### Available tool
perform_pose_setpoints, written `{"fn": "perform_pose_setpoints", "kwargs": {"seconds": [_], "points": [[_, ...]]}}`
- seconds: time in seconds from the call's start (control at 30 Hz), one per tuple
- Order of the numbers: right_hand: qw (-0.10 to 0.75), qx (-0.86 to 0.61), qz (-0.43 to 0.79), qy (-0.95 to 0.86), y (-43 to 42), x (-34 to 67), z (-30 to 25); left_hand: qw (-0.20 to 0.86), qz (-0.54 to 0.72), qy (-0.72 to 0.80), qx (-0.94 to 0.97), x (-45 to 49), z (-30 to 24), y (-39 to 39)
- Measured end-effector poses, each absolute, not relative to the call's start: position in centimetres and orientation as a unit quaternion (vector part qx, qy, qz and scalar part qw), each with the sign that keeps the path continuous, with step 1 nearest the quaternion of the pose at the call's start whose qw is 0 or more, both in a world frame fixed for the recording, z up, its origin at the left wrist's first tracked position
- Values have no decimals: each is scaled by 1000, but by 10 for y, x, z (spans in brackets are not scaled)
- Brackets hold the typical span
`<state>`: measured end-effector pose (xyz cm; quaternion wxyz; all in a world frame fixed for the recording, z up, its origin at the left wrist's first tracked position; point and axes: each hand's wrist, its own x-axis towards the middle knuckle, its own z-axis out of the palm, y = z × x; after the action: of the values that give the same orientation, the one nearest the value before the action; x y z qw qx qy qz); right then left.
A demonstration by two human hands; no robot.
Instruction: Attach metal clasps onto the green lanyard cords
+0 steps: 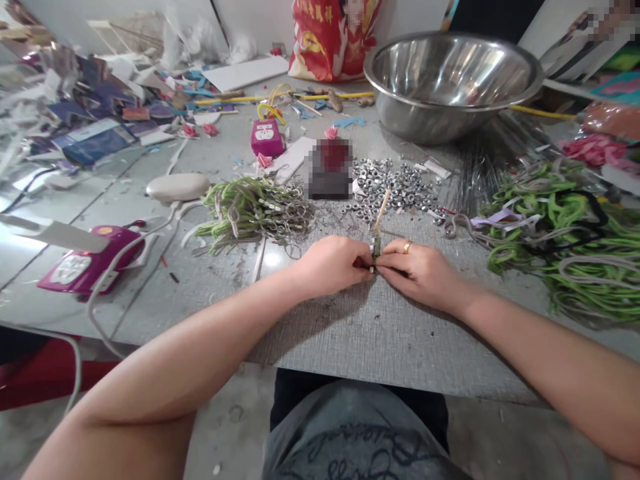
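My left hand (333, 263) and my right hand (419, 270) meet at the middle of the grey table (360, 333), fingers pinched together on a small green cord piece with a thin wooden stick (381, 212) rising from it. My right hand wears a ring. Just beyond the hands lies a pile of small metal nuts (395, 190). A bundle of green cords with metal clasps (253, 210) lies to the left of the hands. A bigger heap of green and grey cords (565, 233) lies to the right.
A large steel bowl (450, 80) stands at the back right. A pink power strip (83, 263) with white cable lies at the left, another pink socket (267, 137) further back. A red bag (330, 40) and scattered paper clutter fill the far side.
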<state>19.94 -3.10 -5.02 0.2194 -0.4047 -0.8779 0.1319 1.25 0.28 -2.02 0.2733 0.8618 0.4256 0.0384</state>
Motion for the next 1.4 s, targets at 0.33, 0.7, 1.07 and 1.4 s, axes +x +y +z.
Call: {"fn": "perform_pose_setpoints", "kwargs": {"seconds": [0.33, 0.7, 1.07, 1.4], "points": [[180, -415, 125, -883, -31, 198, -44, 300, 33, 413, 859, 12, -18, 5], [143, -428, 10, -892, -33, 191, -46, 274, 34, 420, 865, 12, -20, 4], [153, -441, 39, -883, -34, 190, -47, 253, 30, 416, 873, 13, -20, 2], [190, -493, 194, -827, -30, 195, -40, 255, 31, 412, 874, 13, -20, 1]]}}
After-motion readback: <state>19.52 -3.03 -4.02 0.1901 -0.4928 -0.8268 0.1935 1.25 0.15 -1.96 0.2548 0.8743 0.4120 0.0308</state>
